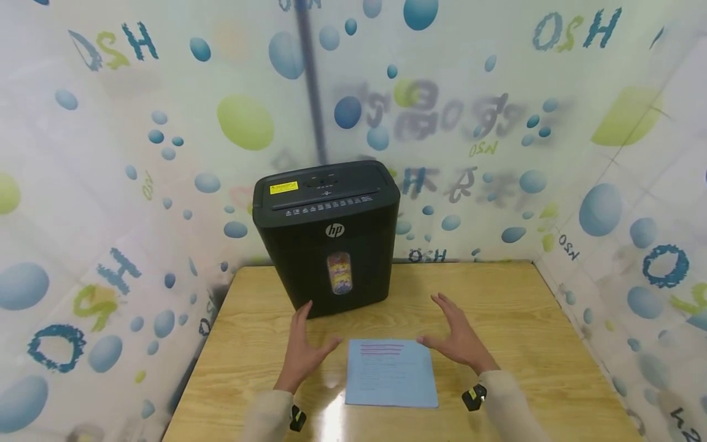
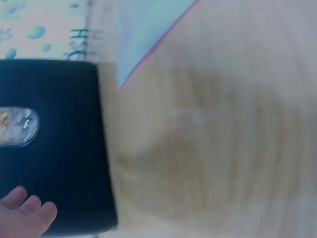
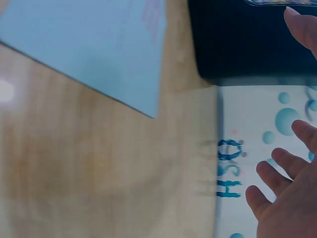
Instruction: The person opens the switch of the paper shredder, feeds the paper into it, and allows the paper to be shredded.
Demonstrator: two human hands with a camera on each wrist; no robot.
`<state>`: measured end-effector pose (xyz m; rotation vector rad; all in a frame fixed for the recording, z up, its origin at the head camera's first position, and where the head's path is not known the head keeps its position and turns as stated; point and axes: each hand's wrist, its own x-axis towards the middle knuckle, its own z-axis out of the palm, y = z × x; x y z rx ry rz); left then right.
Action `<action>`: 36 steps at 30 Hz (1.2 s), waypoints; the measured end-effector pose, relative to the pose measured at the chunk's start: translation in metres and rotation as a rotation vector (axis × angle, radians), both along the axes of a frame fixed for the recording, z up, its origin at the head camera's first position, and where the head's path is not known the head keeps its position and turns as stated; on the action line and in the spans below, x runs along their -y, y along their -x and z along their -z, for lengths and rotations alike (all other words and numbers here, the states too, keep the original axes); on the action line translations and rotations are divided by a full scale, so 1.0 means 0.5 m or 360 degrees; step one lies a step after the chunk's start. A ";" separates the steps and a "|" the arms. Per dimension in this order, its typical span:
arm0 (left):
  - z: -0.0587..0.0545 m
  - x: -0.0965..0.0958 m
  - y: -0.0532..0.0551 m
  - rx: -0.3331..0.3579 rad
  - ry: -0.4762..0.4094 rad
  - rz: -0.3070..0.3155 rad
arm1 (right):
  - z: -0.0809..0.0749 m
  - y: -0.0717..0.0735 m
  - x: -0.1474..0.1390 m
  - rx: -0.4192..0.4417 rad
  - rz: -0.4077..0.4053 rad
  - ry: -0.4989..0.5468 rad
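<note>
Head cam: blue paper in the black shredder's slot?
No, the blue paper lies on the wooden table, in front of the black shredder.

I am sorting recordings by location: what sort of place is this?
Perhaps a small work booth: bubble-patterned walls line three sides of a wooden table, which bears a black HP shredder.

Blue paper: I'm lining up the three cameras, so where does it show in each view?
Head: the blue paper is low, just right of centre, on the wooden table.
Left wrist: part of the blue paper shows at the top edge, left of centre.
Right wrist: the blue paper is at top left, cut off by the frame.
Shared landmark: the black shredder, left of centre, at the left edge, and at top right, respectively.
</note>
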<state>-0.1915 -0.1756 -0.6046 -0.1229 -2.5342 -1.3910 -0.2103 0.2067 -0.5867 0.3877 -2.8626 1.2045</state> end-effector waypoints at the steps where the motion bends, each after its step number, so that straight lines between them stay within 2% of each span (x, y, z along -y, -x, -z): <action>1: 0.006 -0.006 -0.002 0.0019 0.0020 0.0026 | 0.006 -0.005 0.001 0.0021 -0.0002 -0.0007; 8: 0.052 -0.045 -0.014 0.0118 0.0246 0.0244 | 0.052 -0.037 0.013 0.0163 -0.0065 -0.0013; 13: 0.075 -0.071 -0.024 0.0228 0.0348 0.0415 | 0.083 -0.058 0.023 0.0161 -0.0108 0.0001; 17: 0.090 -0.091 -0.032 0.0249 0.0435 0.0518 | 0.106 -0.068 0.034 0.0149 -0.0121 -0.0038; 21: 0.100 -0.106 -0.036 0.0233 0.0564 0.0579 | 0.127 -0.075 0.044 0.0146 -0.0155 -0.0076; 27: 0.107 -0.113 -0.043 0.0210 0.0718 0.0619 | 0.150 -0.088 0.053 0.0065 -0.0157 -0.0202; 32: 0.113 -0.116 -0.045 0.0181 0.0813 0.0635 | 0.148 -0.095 0.059 0.0003 -0.0118 -0.0229; 36: 0.109 -0.116 -0.051 0.0153 0.0862 0.0652 | 0.146 -0.098 0.062 0.0014 -0.0096 -0.0241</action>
